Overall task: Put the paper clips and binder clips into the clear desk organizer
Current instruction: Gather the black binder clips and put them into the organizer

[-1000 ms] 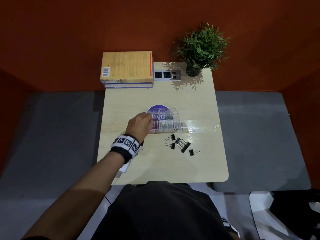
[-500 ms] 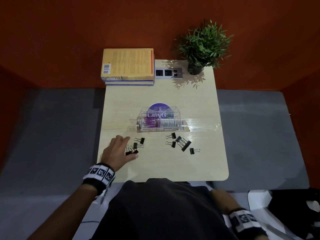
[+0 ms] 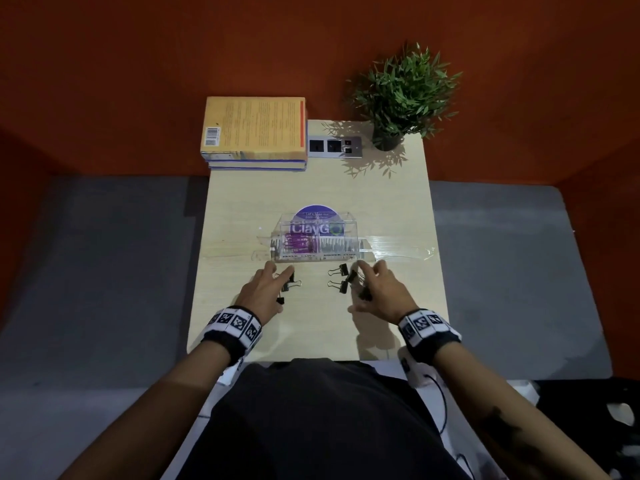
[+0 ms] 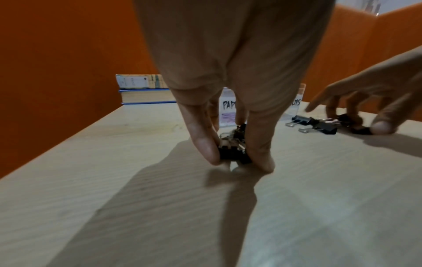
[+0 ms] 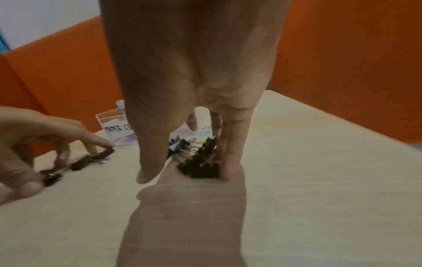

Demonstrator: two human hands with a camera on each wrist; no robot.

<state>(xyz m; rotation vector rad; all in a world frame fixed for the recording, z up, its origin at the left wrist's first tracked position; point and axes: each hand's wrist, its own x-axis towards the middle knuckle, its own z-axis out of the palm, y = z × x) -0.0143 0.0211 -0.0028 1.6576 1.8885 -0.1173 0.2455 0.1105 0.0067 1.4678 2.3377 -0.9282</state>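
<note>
Pale wood surface point(image 3: 311, 188) carrying everything. At far edge: stacked books point(image 3: 254, 131), potted plant point(image 3: 403, 95), socket plate point(image 3: 334, 147). Mid-surface: clear desk organizer point(image 3: 317, 242), taped down w/ clear tape on its right side; purple paper clips point(image 3: 298, 242) already in left compartment, right compartment contents too faint to tell.

Left hand point(image 3: 265, 294) just in front of organizer, thumb + finger curled in a pinch on left binder clips point(image 4: 233, 151), a small black bunch touching the surface; how many, can't tell. Right hand point(image 3: 377, 294) curved over right binder clips point(image 5: 203, 166), fingers touching the cluster, thumb apart from it — grip not closed yet, fingers only raking. Two loose binder clips point(image 3: 337, 278) btwn the hands, untouched.

Probably mid-pickup of binder clips, paper clips apparently done.

Risks:
- Wire handles interlocked → extra clips dragged up, then dropping short of the organizer.
- Left pinch holds bunch only by its sides; may slip on lift.
- Right fingers may push clips away rather than gather, toward right edge.
- Both hands arriving at organizer together → bump, clips into wrong compartment.
- Two middle clips easy to miss.
</note>
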